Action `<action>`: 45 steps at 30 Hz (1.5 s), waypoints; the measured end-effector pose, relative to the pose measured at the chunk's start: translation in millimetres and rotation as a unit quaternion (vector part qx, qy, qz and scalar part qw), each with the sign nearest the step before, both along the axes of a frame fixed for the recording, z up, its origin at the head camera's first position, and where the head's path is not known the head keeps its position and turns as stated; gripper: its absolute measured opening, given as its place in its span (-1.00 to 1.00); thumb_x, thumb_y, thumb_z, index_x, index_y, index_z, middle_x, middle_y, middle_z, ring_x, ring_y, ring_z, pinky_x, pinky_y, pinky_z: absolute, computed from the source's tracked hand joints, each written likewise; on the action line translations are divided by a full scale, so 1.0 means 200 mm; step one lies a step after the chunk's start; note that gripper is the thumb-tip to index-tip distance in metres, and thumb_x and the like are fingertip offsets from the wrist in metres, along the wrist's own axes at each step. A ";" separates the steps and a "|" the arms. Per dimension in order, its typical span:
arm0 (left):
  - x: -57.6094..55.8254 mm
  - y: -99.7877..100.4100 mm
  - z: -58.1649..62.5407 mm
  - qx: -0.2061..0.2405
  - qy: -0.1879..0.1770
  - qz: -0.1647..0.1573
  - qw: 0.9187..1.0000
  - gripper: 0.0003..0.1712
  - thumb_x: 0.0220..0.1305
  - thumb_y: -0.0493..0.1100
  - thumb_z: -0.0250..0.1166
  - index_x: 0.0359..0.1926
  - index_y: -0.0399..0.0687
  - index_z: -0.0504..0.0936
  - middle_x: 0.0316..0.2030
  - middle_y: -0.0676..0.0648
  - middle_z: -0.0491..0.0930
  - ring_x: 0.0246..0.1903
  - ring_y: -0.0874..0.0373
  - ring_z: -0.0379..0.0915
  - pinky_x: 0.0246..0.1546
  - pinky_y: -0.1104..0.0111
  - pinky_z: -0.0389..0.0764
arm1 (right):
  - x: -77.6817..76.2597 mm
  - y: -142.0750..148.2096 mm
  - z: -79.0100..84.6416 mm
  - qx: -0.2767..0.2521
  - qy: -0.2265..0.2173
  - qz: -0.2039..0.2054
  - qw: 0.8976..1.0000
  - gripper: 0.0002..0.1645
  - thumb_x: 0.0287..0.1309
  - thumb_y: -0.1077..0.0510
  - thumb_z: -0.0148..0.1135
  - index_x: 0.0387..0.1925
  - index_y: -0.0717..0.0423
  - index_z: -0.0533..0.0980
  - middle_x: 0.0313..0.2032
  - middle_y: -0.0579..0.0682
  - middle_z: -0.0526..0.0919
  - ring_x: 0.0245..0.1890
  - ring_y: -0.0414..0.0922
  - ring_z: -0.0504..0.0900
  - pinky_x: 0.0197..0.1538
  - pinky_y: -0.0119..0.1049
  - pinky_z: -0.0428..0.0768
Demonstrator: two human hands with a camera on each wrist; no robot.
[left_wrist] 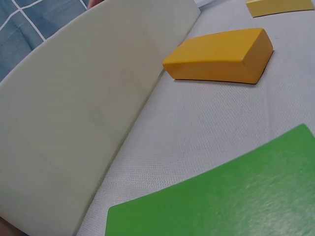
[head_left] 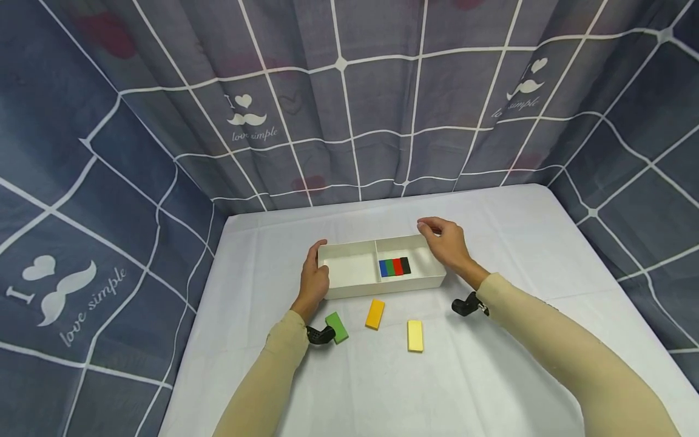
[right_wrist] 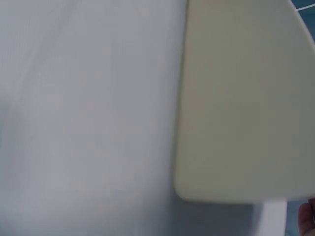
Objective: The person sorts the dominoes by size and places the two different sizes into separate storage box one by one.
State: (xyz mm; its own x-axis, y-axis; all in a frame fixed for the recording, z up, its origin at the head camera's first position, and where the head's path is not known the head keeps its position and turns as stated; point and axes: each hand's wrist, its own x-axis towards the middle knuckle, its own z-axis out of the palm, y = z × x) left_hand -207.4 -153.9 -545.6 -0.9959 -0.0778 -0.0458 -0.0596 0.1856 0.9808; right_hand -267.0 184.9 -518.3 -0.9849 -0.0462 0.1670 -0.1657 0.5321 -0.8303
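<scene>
A long white box (head_left: 349, 290) with a divider lies across the table. In its right compartment, blue, green, red and black blocks (head_left: 397, 267) form a row beside the divider. My left hand (head_left: 314, 280) grips the box's left end, thumb over the rim and fingers outside. At the far right corner is my right hand (head_left: 445, 243), fingers loosely bent near the rim; nothing shows in them, and contact with the box is unclear. In front of the box lie a green block (head_left: 337, 328), an orange block (head_left: 375, 314) and a yellow block (head_left: 415, 335).
A white cloth covers the table (head_left: 491, 376). Dark checked curtains (head_left: 306, 139) hang behind it and at both sides. Black wrist mounts (head_left: 320, 335) sit on both wrists, the left one right beside the green block.
</scene>
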 end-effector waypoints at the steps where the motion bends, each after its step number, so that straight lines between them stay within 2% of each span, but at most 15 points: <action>1: 0.00 0.00 0.00 0.000 0.000 0.000 1.000 -0.15 0.40 -0.50 -0.15 0.65 0.06 0.27 0.57 -0.19 0.38 0.57 -0.17 0.29 0.62 -0.15 0.26 | 0.00 0.00 -0.01 -0.013 -0.009 -0.003 1.000 -0.46 0.63 -0.11 0.14 0.28 0.17 0.69 0.18 0.17 0.79 0.18 0.14 0.70 0.28 0.08 0.61; 5: 0.00 0.01 0.00 0.003 0.002 -0.002 1.000 -0.15 0.40 -0.50 -0.15 0.66 0.07 0.26 0.57 -0.20 0.38 0.57 -0.18 0.30 0.61 -0.15 0.26 | 0.02 -0.02 -0.06 -0.072 -0.040 -0.014 0.997 -0.46 0.62 -0.15 0.16 0.28 0.13 0.70 0.21 0.14 0.79 0.21 0.06 0.70 0.25 -0.13 0.59; 8: 0.00 0.00 0.00 0.005 0.004 -0.004 1.000 -0.15 0.40 -0.51 -0.15 0.65 0.06 0.27 0.57 -0.19 0.38 0.57 -0.17 0.29 0.62 -0.15 0.25 | 0.01 -0.01 -0.09 -0.126 -0.058 -0.010 0.990 -0.48 0.63 -0.09 0.17 0.28 0.18 0.70 0.25 0.16 0.77 0.32 0.07 0.66 0.39 -0.15 0.53; 12: -0.01 0.00 0.00 0.003 0.007 -0.003 1.000 -0.15 0.41 -0.50 -0.14 0.65 0.08 0.28 0.57 -0.16 0.39 0.58 -0.13 0.29 0.63 -0.13 0.24 | 0.00 0.01 -0.13 -0.205 -0.101 0.002 0.974 -0.51 0.63 0.02 0.13 0.25 0.28 0.68 0.25 0.20 0.75 0.35 0.08 0.61 0.45 -0.14 0.49; 17: 0.00 -0.01 0.00 0.003 0.003 -0.003 1.000 -0.16 0.42 -0.49 -0.14 0.65 0.08 0.28 0.57 -0.15 0.39 0.58 -0.12 0.28 0.63 -0.13 0.23 | 0.00 0.02 -0.17 -0.271 -0.174 0.004 0.947 -0.48 0.66 -0.01 0.04 0.31 0.24 0.63 0.28 0.14 0.69 0.22 -0.02 0.64 0.20 -0.24 0.64; 19: 0.00 -0.01 0.00 0.005 0.004 -0.004 1.000 -0.16 0.42 -0.50 -0.14 0.65 0.07 0.28 0.56 -0.16 0.40 0.56 -0.14 0.30 0.62 -0.13 0.26 | 0.00 0.02 -0.18 -0.282 -0.187 0.002 0.941 -0.47 0.68 -0.07 0.01 0.32 0.19 0.62 0.32 0.15 0.65 0.18 -0.05 0.64 0.16 -0.25 0.66; 24: -0.01 -0.01 0.01 0.001 0.006 0.001 1.000 -0.16 0.42 -0.50 -0.15 0.65 0.06 0.29 0.53 -0.17 0.43 0.51 -0.16 0.36 0.55 -0.13 0.32 | 0.00 0.01 -0.18 -0.276 -0.185 -0.002 0.943 -0.44 0.71 -0.18 -0.02 0.28 0.10 0.65 0.34 0.17 0.60 0.15 -0.09 0.62 0.15 -0.25 0.65; 32: -0.01 -0.01 0.02 0.003 0.008 -0.005 1.000 -0.16 0.40 -0.49 -0.16 0.67 -0.03 0.24 0.57 -0.18 0.39 0.54 -0.14 0.32 0.57 -0.10 0.29 | -0.01 0.01 -0.19 -0.264 -0.202 -0.007 0.943 -0.45 0.73 -0.11 -0.04 0.35 0.16 0.61 0.36 0.21 0.60 0.14 -0.06 0.63 0.11 -0.25 0.66; 35: -0.02 -0.01 0.01 0.007 0.007 -0.011 1.000 -0.12 0.34 -0.49 -0.13 0.68 -0.06 0.21 0.57 -0.21 0.38 0.52 -0.14 0.32 0.54 -0.08 0.30 | -0.02 0.01 -0.19 -0.263 -0.205 -0.008 0.943 -0.43 0.73 -0.11 -0.04 0.37 0.18 0.59 0.38 0.23 0.60 0.14 -0.05 0.64 0.10 -0.25 0.67; 38: -0.02 -0.02 0.01 0.007 -0.005 -0.020 1.000 -0.06 0.29 -0.45 -0.07 0.72 -0.06 0.14 0.62 -0.24 0.31 0.57 -0.13 0.26 0.56 -0.07 0.25 | -0.02 0.02 -0.19 -0.261 -0.210 -0.009 0.942 -0.43 0.73 -0.11 -0.04 0.37 0.18 0.59 0.38 0.23 0.59 0.14 -0.03 0.64 0.09 -0.24 0.67; 42: -0.01 -0.04 0.04 -0.004 -0.017 -0.031 0.999 -0.05 0.35 -0.36 0.00 0.76 -0.07 0.05 0.70 -0.23 0.17 0.68 -0.11 0.11 0.67 -0.07 0.15 | -0.02 0.02 -0.19 -0.258 -0.214 -0.007 0.942 -0.42 0.72 -0.12 -0.04 0.37 0.18 0.59 0.39 0.24 0.59 0.16 -0.01 0.63 0.11 -0.23 0.66; 45: 0.00 -0.07 0.09 -0.028 -0.007 -0.037 0.999 -0.09 0.43 -0.30 0.04 0.76 -0.08 0.06 0.70 -0.22 0.17 0.70 -0.11 0.08 0.70 -0.05 0.12 | -0.02 0.02 -0.19 -0.255 -0.210 -0.006 0.944 -0.41 0.72 -0.14 -0.04 0.37 0.17 0.60 0.40 0.24 0.59 0.18 -0.01 0.63 0.13 -0.24 0.65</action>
State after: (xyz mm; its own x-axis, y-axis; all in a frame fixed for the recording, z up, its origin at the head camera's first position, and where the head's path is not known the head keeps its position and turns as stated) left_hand -208.4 -167.1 -528.4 -0.9984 -0.0075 -0.0569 -0.0570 0.2439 0.9681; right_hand -270.3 189.2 -556.6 -0.9689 -0.0540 -0.2413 0.2390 0.0457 -0.9699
